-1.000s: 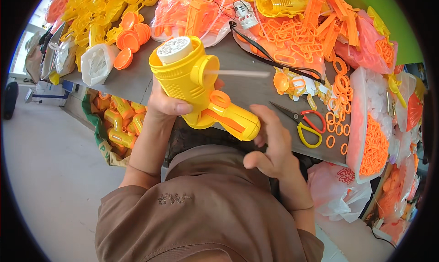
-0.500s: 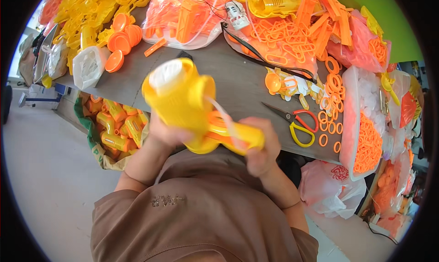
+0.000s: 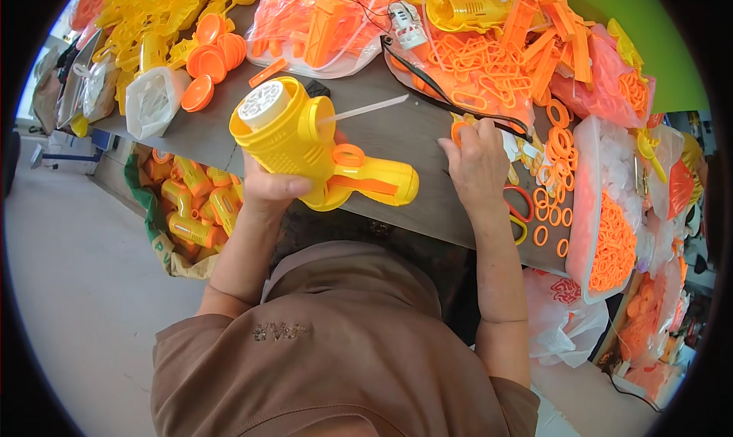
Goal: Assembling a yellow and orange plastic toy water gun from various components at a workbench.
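The left hand (image 3: 267, 187) grips the yellow toy (image 3: 286, 143) from below and its left side, fingers wrapped around the body, thumb across the near face. The toy is held up over the desk's (image 3: 416, 151) near edge, tilted, its handle pointing right. A white disc (image 3: 264, 106) sits in its upper end, a pale strip (image 3: 374, 109) juts right from its side port, and an orange loop (image 3: 348, 154) stands near the handle.

The right hand (image 3: 479, 162) is well apart from the toy, at the small parts (image 3: 513, 143) on the desk. Its fingers are bent near an orange piece; I cannot tell whether they grasp it. The right wrist partly covers the scissors (image 3: 527, 199). Orange rings (image 3: 562, 141) lie to the right, beside a tub (image 3: 583, 208). Orange cups (image 3: 208, 63) lie at far left.
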